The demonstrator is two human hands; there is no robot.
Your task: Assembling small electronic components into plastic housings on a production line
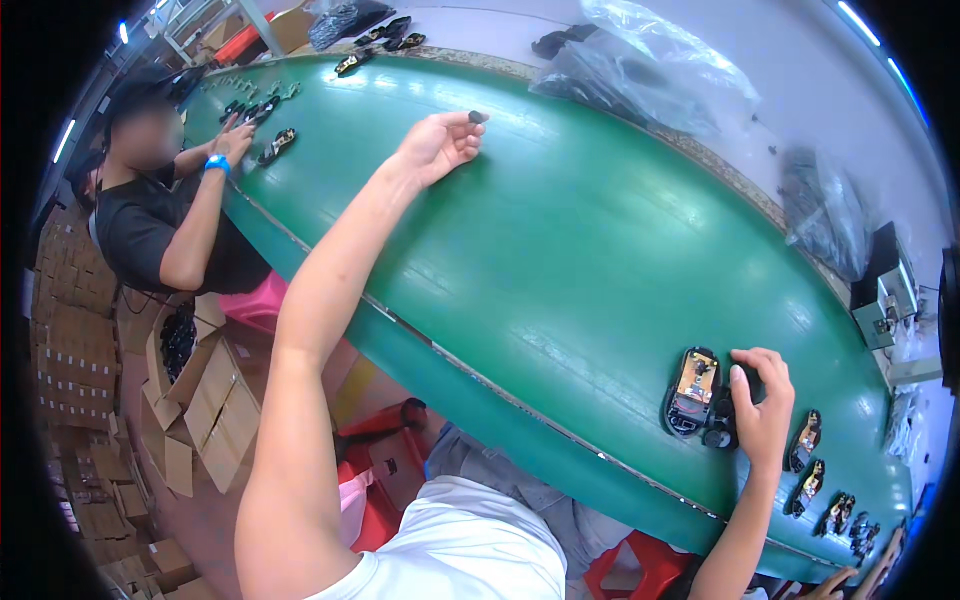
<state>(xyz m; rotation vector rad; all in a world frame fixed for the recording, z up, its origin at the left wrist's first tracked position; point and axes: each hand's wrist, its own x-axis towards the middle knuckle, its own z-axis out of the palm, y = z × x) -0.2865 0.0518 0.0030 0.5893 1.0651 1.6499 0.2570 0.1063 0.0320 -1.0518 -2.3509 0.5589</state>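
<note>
My left hand (440,148) is raised over the far part of the green belt, its thumb and forefinger pinching a small black round part (476,118). An open black shell (694,392) with a tan circuit board inside lies on the belt at the right. Just to the right of it, my right hand (765,400) rests with curved fingers and the thumb apart from them, nothing visible between. Small black round parts (719,436) lie between the shell and that hand, partly hidden by it.
More open shells (808,440) sit along the belt (530,260) at the right end. At the far left a co-worker (160,190) handles similar parts. Plastic bags (640,75) line the back ledge, a metal box (885,285) the right. Cardboard boxes (190,370) stand on the floor.
</note>
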